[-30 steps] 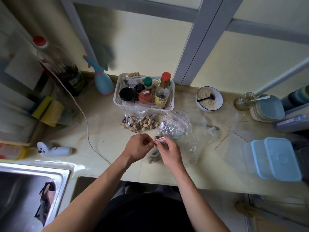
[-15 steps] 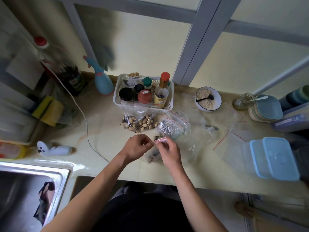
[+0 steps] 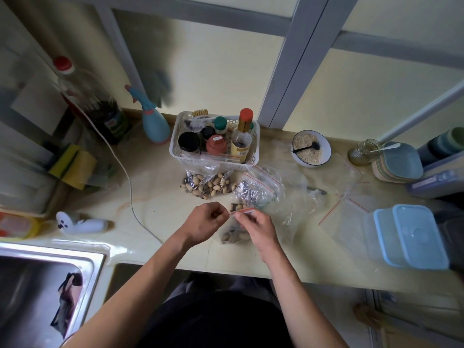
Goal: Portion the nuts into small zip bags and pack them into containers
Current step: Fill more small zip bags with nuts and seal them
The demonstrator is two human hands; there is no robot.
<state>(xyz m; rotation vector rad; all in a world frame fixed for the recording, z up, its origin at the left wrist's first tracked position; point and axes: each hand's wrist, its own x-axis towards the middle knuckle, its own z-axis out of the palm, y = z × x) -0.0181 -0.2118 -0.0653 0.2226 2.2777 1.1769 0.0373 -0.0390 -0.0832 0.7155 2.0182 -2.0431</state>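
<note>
Both hands, left (image 3: 200,223) and right (image 3: 256,226), pinch the small clear nut-filled zip bag's (image 3: 234,234) red seal; 1 larger nut bag (image 3: 208,184) beyond it remains; blue-lidded plastic containers (image 3: 409,237) unpacked.

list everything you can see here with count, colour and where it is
small zip bag: 1, clear with red strip, part-filled with nuts, at counter front, held by both hands
bag of nuts: 1, clear, tan nuts, in front of the basket
loose zip bags: several, clear, right of centre
basket: 1, white, holds bottles and jars, counter back
bowl: 1, white, with black spoon, right of basket
containers: 2, light blue lids, right edge
spray bottle: 1, blue, left of basket
sink: 1, steel, lower left
left hand: pinches the bag's strip
right hand: pinches the strip
</note>
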